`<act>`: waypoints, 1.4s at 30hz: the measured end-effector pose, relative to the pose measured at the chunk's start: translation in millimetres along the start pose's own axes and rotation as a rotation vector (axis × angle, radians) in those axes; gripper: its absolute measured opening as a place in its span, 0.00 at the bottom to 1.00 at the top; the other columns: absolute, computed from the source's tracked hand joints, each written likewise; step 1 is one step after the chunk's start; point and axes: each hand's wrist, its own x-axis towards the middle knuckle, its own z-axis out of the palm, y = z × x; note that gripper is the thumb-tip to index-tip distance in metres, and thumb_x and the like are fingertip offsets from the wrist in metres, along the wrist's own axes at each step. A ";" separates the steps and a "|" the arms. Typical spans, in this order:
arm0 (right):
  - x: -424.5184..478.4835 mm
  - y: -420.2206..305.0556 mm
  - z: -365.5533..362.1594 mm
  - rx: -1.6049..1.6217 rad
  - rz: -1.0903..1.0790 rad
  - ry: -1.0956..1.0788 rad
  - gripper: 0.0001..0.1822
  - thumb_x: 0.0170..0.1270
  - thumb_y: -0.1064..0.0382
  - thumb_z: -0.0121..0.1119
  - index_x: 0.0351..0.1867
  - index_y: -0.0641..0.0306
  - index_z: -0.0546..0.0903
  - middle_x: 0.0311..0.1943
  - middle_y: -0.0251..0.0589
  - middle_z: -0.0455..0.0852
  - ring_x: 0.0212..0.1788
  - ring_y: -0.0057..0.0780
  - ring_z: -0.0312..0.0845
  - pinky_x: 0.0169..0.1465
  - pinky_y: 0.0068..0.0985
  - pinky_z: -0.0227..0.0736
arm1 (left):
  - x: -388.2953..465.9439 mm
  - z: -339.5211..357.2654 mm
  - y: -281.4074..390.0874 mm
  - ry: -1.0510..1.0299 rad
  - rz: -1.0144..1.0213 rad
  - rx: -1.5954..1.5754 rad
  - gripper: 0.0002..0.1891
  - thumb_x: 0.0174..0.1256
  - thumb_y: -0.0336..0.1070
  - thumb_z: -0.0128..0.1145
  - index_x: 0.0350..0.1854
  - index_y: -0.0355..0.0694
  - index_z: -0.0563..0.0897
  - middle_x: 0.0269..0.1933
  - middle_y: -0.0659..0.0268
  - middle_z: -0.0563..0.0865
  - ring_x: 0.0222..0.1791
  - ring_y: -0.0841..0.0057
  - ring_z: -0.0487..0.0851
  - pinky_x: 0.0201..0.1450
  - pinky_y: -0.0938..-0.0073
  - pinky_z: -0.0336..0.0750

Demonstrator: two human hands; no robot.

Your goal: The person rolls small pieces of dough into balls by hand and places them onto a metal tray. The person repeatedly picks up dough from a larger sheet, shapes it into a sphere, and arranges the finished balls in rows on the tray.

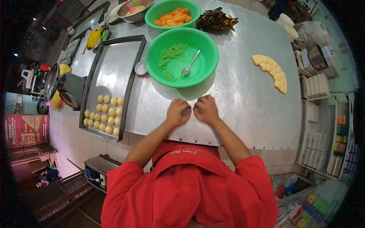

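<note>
My left hand (178,112) and my right hand (206,109) are side by side over the metal table's front part, fingers curled, a small gap between them. Whether either holds anything is hidden by the fingers. Just beyond them stands a green plastic bowl (209,68) with green grated filling (172,55) and a metal spoon (190,63) inside. A metal baking tray (91,74) on the left bears several round dough balls (104,108) in its near part. To the right, a curved strip of portioned dough (271,68) lies on the table.
A second green bowl (196,17) holds orange filling (174,17); a metal bowl (137,17) is beside it. Dark leafy bunches (217,20) lie at the back. A white paper cup (141,68) sits by the tray; a weighing scale (71,85) stands to its left.
</note>
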 end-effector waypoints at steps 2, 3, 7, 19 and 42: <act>-25.8 -13.8 -2.2 0.048 -0.030 -0.017 0.09 0.51 0.64 0.74 0.33 0.56 0.85 0.40 0.41 0.85 0.47 0.47 0.79 0.51 0.44 0.73 | -29.8 -3.4 19.0 -0.067 0.027 -0.072 0.13 0.52 0.27 0.70 0.41 0.41 0.87 0.45 0.58 0.89 0.50 0.52 0.85 0.57 0.54 0.79; -41.1 -19.0 -10.1 0.069 -0.042 -0.016 0.10 0.51 0.64 0.74 0.34 0.57 0.85 0.39 0.42 0.84 0.47 0.47 0.79 0.52 0.43 0.73 | -47.0 -13.7 20.6 -0.094 0.064 -0.104 0.15 0.52 0.26 0.70 0.44 0.41 0.88 0.46 0.58 0.89 0.51 0.52 0.86 0.57 0.55 0.80; -77.9 15.8 -51.2 0.108 -0.005 -0.024 0.12 0.52 0.61 0.76 0.36 0.59 0.86 0.39 0.44 0.84 0.47 0.47 0.80 0.52 0.44 0.74 | -83.9 -77.5 -10.7 -0.188 0.144 -0.070 0.16 0.55 0.27 0.73 0.47 0.43 0.90 0.49 0.58 0.90 0.53 0.55 0.88 0.53 0.59 0.83; -9.9 -9.7 5.6 0.000 0.070 -0.062 0.16 0.50 0.63 0.74 0.42 0.60 0.86 0.46 0.44 0.86 0.53 0.49 0.79 0.56 0.44 0.72 | -2.4 -2.1 10.1 -0.075 -0.008 -0.105 0.14 0.54 0.30 0.70 0.44 0.43 0.87 0.50 0.58 0.88 0.56 0.52 0.83 0.62 0.53 0.78; -15.6 -63.3 9.9 0.020 1.003 -0.067 0.26 0.62 0.67 0.74 0.62 0.74 0.83 0.51 0.55 0.91 0.52 0.42 0.89 0.58 0.34 0.83 | -142.3 -281.6 -122.6 0.660 -0.564 -0.375 0.23 0.65 0.21 0.71 0.62 0.38 0.86 0.63 0.62 0.82 0.61 0.73 0.84 0.59 0.71 0.85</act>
